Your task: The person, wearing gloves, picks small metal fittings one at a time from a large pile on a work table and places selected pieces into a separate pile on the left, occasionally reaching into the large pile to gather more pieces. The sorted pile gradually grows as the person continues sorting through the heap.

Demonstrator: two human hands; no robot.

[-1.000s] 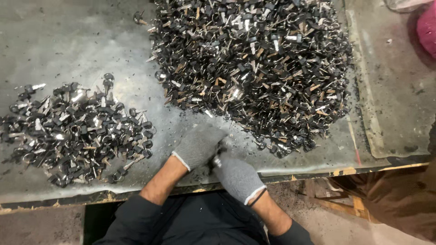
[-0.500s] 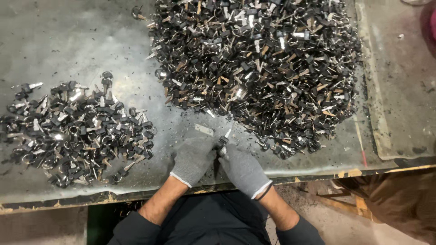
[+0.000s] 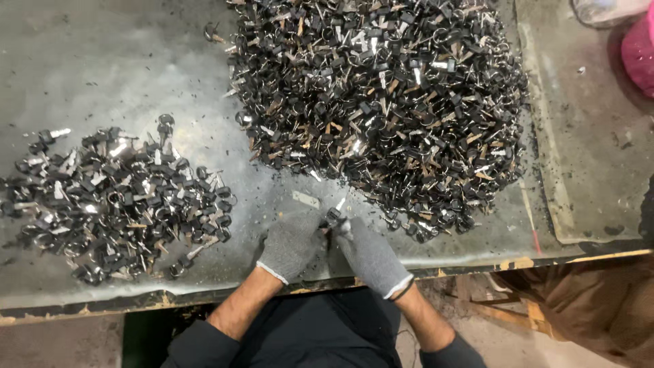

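Pinching one small black part [image 3: 333, 217] between them, the left hand [image 3: 289, 244] and right hand [image 3: 371, 255] meet just below the big pile [image 3: 381, 109].

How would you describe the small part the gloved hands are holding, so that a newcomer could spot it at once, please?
Start at the big heap of dark parts on the grey metal table, then drop to the table's near edge, where the left hand and right hand meet. Pinched between them is one small part with a black head and a bright metal blade. It alone is lifted off the table, apart from both heaps.
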